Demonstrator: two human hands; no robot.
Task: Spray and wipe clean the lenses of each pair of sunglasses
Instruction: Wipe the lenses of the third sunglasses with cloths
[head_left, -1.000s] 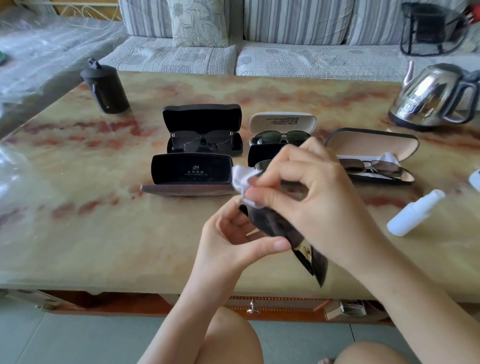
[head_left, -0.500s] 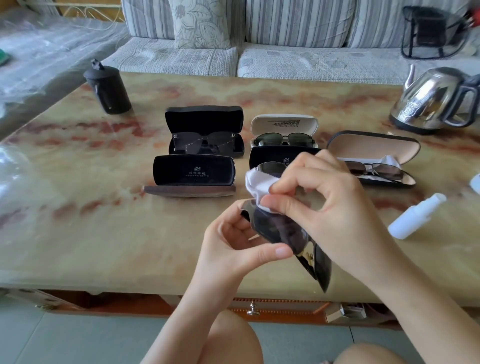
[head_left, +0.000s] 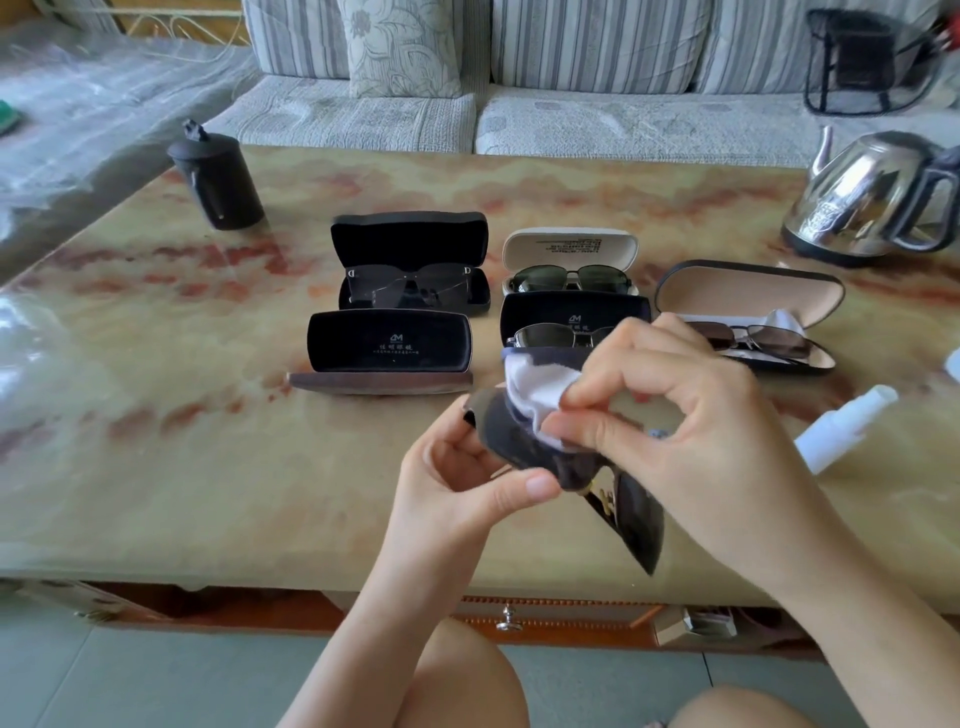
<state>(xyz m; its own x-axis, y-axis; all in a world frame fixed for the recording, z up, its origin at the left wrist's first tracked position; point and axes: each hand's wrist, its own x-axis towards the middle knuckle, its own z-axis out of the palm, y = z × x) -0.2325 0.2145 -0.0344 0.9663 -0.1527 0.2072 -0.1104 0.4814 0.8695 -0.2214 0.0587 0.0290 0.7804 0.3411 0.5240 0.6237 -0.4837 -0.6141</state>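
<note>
We have the left hand curled round one end of a dark pair of sunglasses, thumb on the near side and fingers behind. The pair is held up over the near edge of the table, about mid-width, and tilts down to the right. The right hand pinches a white cloth between thumb and forefinger, and the cloth is pressed on the upper lens.

A white spray bottle lies on its side near the right edge, untouched. Five open cases sit mid-table:
- Back left: a black case holding sunglasses.
- Just in front of it: an empty case.
- Back centre: a white case holding a green-lensed pair.
- In front of that: a dark case holding another pair, partly hidden by the cloth.
- Right: a tan-lined case holding a metal-framed pair and a cloth.

A steel kettle stands at the far right corner and a black canister at the far left corner.
</note>
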